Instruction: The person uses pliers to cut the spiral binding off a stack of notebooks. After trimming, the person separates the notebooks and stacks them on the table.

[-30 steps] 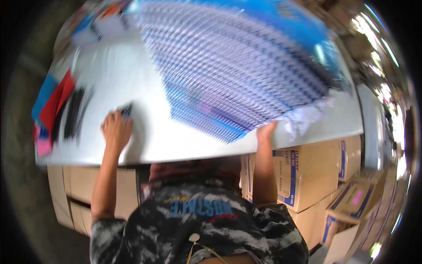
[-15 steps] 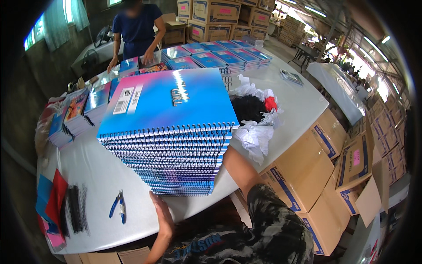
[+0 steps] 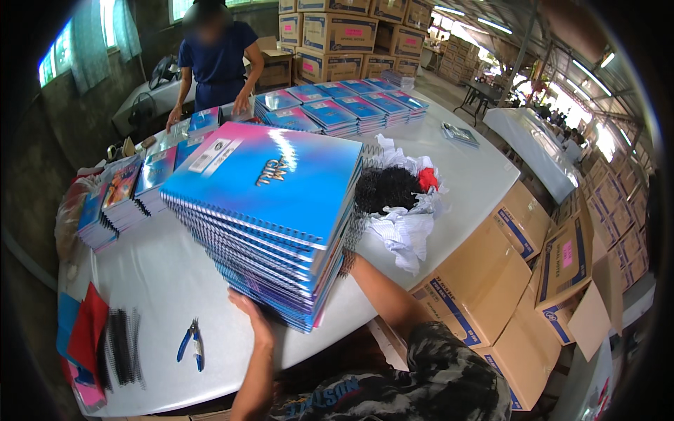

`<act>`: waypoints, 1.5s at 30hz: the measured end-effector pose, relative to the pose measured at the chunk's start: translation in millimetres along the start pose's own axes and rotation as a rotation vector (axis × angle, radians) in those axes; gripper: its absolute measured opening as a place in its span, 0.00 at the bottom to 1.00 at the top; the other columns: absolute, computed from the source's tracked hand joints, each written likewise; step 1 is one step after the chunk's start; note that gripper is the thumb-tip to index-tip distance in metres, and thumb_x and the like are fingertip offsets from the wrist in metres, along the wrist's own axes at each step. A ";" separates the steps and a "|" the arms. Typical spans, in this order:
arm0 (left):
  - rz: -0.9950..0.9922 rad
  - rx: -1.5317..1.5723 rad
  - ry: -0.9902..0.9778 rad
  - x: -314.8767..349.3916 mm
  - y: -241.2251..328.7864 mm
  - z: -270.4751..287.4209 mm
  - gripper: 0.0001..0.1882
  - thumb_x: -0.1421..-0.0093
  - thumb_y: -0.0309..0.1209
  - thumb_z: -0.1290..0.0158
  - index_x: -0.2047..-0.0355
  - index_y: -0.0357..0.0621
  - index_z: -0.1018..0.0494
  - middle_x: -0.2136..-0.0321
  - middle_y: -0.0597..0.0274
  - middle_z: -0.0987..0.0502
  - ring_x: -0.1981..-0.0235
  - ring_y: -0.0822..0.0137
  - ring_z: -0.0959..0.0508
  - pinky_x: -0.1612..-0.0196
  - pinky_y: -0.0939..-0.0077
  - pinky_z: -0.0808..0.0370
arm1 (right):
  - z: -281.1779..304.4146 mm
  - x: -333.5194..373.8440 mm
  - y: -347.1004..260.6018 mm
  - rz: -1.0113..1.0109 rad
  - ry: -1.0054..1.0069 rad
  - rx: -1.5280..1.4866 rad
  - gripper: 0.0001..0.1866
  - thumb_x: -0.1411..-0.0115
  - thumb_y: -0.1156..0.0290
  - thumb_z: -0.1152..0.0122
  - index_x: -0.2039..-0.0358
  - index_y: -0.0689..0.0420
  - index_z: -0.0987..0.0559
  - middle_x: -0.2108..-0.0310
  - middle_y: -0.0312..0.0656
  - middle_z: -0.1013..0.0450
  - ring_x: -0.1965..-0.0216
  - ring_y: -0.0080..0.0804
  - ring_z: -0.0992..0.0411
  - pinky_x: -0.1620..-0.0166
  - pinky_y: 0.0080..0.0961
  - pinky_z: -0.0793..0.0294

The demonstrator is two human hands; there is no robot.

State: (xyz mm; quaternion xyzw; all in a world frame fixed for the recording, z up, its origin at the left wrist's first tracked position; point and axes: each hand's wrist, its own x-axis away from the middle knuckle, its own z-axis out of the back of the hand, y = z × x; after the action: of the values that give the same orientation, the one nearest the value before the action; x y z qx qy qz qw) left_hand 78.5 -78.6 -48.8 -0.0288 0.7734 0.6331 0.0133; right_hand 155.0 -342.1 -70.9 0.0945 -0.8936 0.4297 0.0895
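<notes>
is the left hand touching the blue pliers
Apart: the head view shows a plain strip of white tabletop between the left hand and the blue pliers.

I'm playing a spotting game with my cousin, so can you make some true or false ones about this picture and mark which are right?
1. The left hand is by the bottom of the notebook stack. True.
2. The pliers are in the left hand. False: the pliers lie on the table.
3. The top cover is all green. False: it is mostly blue and pink.
4. A person in dark blue stands across the table. True.
5. The crumpled paper is left of the stack. False: the crumpled paper is on its right.
</notes>
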 end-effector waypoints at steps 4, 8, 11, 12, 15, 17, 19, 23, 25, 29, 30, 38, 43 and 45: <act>0.138 0.372 -0.330 -48.6 12.7 15.8 0.41 0.37 0.58 0.69 0.35 0.43 0.65 0.34 0.55 0.62 0.34 0.59 0.57 0.34 0.63 0.59 | -7.9 30.9 48.5 0.081 0.000 -0.170 0.31 0.37 0.45 0.60 0.47 0.59 0.32 0.53 0.44 0.30 0.55 0.32 0.30 0.52 0.29 0.30; 0.264 0.379 -0.515 -106.4 -17.9 70.8 0.33 0.37 0.52 0.63 0.41 0.40 0.45 0.45 0.54 0.35 0.46 0.57 0.33 0.43 0.59 0.35 | -68.5 71.8 90.3 0.147 0.061 -0.508 0.28 0.35 0.53 0.58 0.42 0.61 0.38 0.46 0.45 0.35 0.46 0.35 0.37 0.43 0.29 0.38; 0.386 0.391 -0.562 -149.9 -4.0 58.4 0.32 0.37 0.52 0.63 0.41 0.40 0.45 0.46 0.54 0.35 0.46 0.58 0.33 0.44 0.59 0.35 | -103.5 79.1 128.3 0.468 0.306 -0.356 0.32 0.34 0.57 0.60 0.37 0.63 0.50 0.37 0.45 0.49 0.37 0.35 0.51 0.36 0.29 0.56; 0.406 0.379 -0.549 -161.6 1.1 62.5 0.32 0.37 0.52 0.63 0.41 0.41 0.45 0.46 0.54 0.35 0.46 0.58 0.33 0.44 0.59 0.35 | -130.7 87.5 127.2 0.621 0.273 -0.267 0.33 0.34 0.58 0.61 0.36 0.63 0.52 0.36 0.46 0.53 0.35 0.35 0.56 0.35 0.29 0.61; 0.442 0.413 -0.549 -181.8 5.9 45.6 0.32 0.37 0.52 0.63 0.42 0.41 0.44 0.46 0.54 0.34 0.46 0.58 0.33 0.44 0.59 0.35 | -161.7 111.6 109.9 0.667 0.294 -0.200 0.33 0.34 0.55 0.61 0.36 0.58 0.53 0.41 0.41 0.44 0.42 0.30 0.43 0.40 0.29 0.44; 0.449 0.418 -0.529 -187.7 8.5 42.9 0.31 0.37 0.51 0.63 0.42 0.41 0.44 0.47 0.55 0.34 0.47 0.58 0.33 0.44 0.59 0.35 | -172.7 123.8 104.1 0.692 0.258 -0.117 0.33 0.34 0.55 0.63 0.35 0.58 0.56 0.38 0.42 0.49 0.39 0.29 0.48 0.38 0.27 0.49; 0.445 0.428 -0.515 -194.3 11.1 33.0 0.31 0.37 0.51 0.63 0.42 0.41 0.44 0.47 0.55 0.34 0.47 0.58 0.33 0.44 0.59 0.34 | -164.1 120.7 111.6 0.692 0.295 -0.051 0.33 0.33 0.55 0.65 0.35 0.60 0.56 0.38 0.43 0.51 0.38 0.31 0.50 0.37 0.28 0.52; 0.439 0.449 -0.489 -199.8 11.7 22.2 0.31 0.37 0.51 0.62 0.43 0.41 0.44 0.48 0.55 0.34 0.47 0.58 0.33 0.45 0.59 0.34 | -146.7 115.9 115.1 0.718 0.396 0.301 0.33 0.33 0.53 0.68 0.36 0.63 0.57 0.36 0.48 0.54 0.36 0.36 0.55 0.36 0.31 0.58; 0.436 0.456 -0.472 -193.1 7.8 24.0 0.30 0.37 0.51 0.62 0.43 0.41 0.43 0.48 0.55 0.34 0.47 0.59 0.33 0.45 0.59 0.34 | -144.8 117.2 113.7 0.741 0.442 0.443 0.32 0.33 0.57 0.70 0.37 0.65 0.55 0.36 0.52 0.55 0.34 0.41 0.58 0.35 0.32 0.62; 0.423 0.461 -0.414 -170.0 7.6 49.0 0.30 0.37 0.51 0.62 0.44 0.42 0.43 0.48 0.55 0.33 0.48 0.59 0.32 0.45 0.59 0.34 | -148.5 109.1 114.3 0.813 0.469 0.461 0.33 0.34 0.58 0.69 0.37 0.66 0.58 0.35 0.55 0.60 0.33 0.44 0.63 0.34 0.32 0.65; 0.421 0.459 -0.405 -165.8 6.9 52.3 0.30 0.37 0.51 0.62 0.44 0.42 0.43 0.49 0.55 0.33 0.48 0.59 0.32 0.45 0.59 0.34 | -148.7 107.2 115.6 0.833 0.475 0.448 0.33 0.34 0.57 0.68 0.37 0.67 0.59 0.34 0.55 0.61 0.33 0.44 0.64 0.34 0.32 0.66; 0.422 0.463 -0.357 -139.7 4.2 68.1 0.29 0.37 0.51 0.62 0.45 0.42 0.42 0.50 0.56 0.33 0.49 0.59 0.32 0.46 0.59 0.34 | -142.9 107.0 113.0 0.834 0.401 0.395 0.35 0.35 0.57 0.67 0.36 0.64 0.64 0.33 0.52 0.67 0.32 0.41 0.69 0.34 0.32 0.69; 0.417 0.429 -0.329 -134.0 7.2 69.8 0.28 0.37 0.51 0.62 0.46 0.43 0.42 0.50 0.56 0.32 0.49 0.60 0.32 0.46 0.59 0.33 | -147.0 109.9 110.3 0.803 0.380 0.389 0.35 0.34 0.58 0.66 0.35 0.63 0.63 0.33 0.50 0.66 0.32 0.40 0.68 0.34 0.30 0.68; 0.419 0.420 -0.324 -132.9 8.5 68.0 0.28 0.37 0.51 0.62 0.46 0.43 0.41 0.51 0.56 0.32 0.49 0.60 0.32 0.46 0.59 0.33 | -147.8 108.7 109.7 0.805 0.379 0.379 0.35 0.34 0.58 0.66 0.35 0.63 0.63 0.33 0.51 0.66 0.32 0.40 0.68 0.34 0.30 0.69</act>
State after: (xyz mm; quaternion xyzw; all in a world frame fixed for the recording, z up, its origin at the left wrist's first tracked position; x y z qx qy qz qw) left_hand 209.5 -6.6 -46.4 0.2352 0.8638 0.4455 0.0115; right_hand 34.6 -168.9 -36.3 -0.3241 -0.7330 0.5951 0.0585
